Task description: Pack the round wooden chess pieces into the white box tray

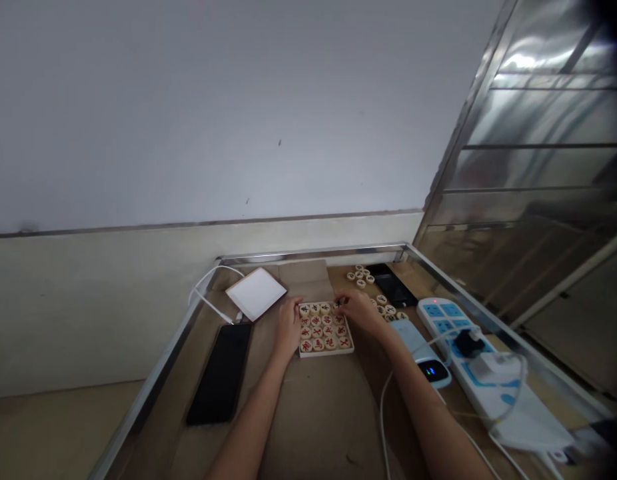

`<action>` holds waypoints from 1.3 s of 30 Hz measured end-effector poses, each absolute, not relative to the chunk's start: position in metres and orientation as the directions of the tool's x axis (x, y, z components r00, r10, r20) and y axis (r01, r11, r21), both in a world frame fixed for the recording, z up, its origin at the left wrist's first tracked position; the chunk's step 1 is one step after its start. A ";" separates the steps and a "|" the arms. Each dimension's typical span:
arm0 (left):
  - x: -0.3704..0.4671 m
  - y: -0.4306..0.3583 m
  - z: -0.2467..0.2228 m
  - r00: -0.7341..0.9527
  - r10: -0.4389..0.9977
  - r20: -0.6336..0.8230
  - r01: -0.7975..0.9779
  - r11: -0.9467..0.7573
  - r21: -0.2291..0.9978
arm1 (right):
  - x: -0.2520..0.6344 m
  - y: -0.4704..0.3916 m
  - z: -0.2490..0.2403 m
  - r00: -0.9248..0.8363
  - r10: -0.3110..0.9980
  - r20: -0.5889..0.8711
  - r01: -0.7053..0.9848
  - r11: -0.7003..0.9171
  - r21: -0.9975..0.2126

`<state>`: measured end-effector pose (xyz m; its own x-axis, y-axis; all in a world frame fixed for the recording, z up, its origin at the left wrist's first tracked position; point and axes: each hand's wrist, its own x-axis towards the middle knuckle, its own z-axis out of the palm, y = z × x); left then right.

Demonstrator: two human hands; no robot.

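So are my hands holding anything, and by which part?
Can't tell: your left hand is against the box at its left side; right hand is at the far-right piece, grip unclear.

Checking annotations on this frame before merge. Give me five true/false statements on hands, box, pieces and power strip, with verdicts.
1. The left hand is at the left side of the white box. True.
2. The right hand is on the power strip. False: it is at the far right corner of the box.
3. The row of pieces nearest the person bears red characters. True.
4. All the pieces are in the box. False: loose pieces lie beyond it to the right.
5. The power strip has something plugged into it. True.
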<state>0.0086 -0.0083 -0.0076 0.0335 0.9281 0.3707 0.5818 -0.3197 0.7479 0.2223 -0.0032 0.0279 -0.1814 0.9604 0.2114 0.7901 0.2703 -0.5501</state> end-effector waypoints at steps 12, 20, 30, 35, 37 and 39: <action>0.009 -0.018 0.011 -0.138 0.904 0.404 0.788 -0.147 0.598 | 0.221 -0.006 0.030 -0.162 0.964 0.211 0.854 0.244 -0.460; 0.005 -0.031 0.038 0.009 0.993 0.115 0.944 -0.046 0.326 | 0.235 -0.014 0.036 0.039 0.947 0.317 0.972 0.037 -0.232; -0.001 -0.031 0.031 0.184 0.973 0.142 0.934 -0.218 0.282 | 0.235 -0.013 0.032 0.101 0.923 0.371 0.968 -0.004 -0.252; -0.002 -0.029 0.024 0.227 0.960 0.166 0.932 -0.264 0.249 | 0.194 -0.022 0.045 -0.283 0.898 0.338 0.729 0.430 -0.533; -0.003 -0.028 0.024 0.243 0.955 0.171 0.920 -0.283 0.271 | 0.178 -0.029 0.043 -0.380 0.861 0.338 0.691 0.507 -0.515; -0.004 -0.028 0.025 0.257 0.953 0.162 0.911 -0.295 0.288 | 0.167 -0.033 0.039 -0.417 0.839 0.350 0.693 0.542 -0.475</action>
<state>-0.0043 -0.0276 0.0250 0.2568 0.9528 0.1622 0.9111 -0.2946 0.2883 0.1670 -0.0332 0.0392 -0.4168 0.8391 0.3495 0.6934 0.5421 -0.4747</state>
